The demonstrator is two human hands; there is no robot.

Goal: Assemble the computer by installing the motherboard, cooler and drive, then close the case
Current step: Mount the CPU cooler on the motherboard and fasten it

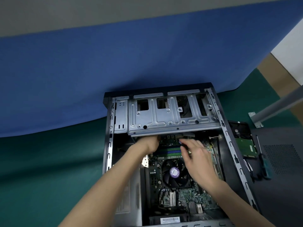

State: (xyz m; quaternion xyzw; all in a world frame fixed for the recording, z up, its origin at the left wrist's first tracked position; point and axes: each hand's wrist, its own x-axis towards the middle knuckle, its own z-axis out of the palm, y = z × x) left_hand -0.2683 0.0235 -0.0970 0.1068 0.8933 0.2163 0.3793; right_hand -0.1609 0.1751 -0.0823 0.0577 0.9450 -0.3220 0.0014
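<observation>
**Asker:** Where does the build stand?

**Me:** From the head camera, the case (108, 145) lies open on the green worktop (49, 161), lower middle of the frame. The motherboard (188, 195) sits flat inside it, with the cooler (174, 173) on top: a round black fan with a purple label. I judge the drive (245, 145) is not in yet. It lies right of the case, green circuit side up, on the dark perforated side panel (282, 159), with a screwdriver (262, 159) just beside it.

**Asker:** And your hands?

**Me:** My left hand (148, 144) reaches under the lip of the drive cage (164, 118). Its fingers are hidden there, so I cannot tell how they lie. My right hand (198, 156) hovers over the memory slots (170, 150), fingers loosely spread but blurred. Something dark sits by the thumb, and I cannot tell whether I pinch it.

**Asker:** How do you do this step well?

**Me:** It looks like cabling at the board's upper edge. I would line the plug up square with its socket, press straight down and steady the board beside it. The cage is bare grey sheet steel, ribbed and punched, so I would keep my skin off its edges. The board is glossy and crowded with small parts, so I would not drag my knuckles across it.
</observation>
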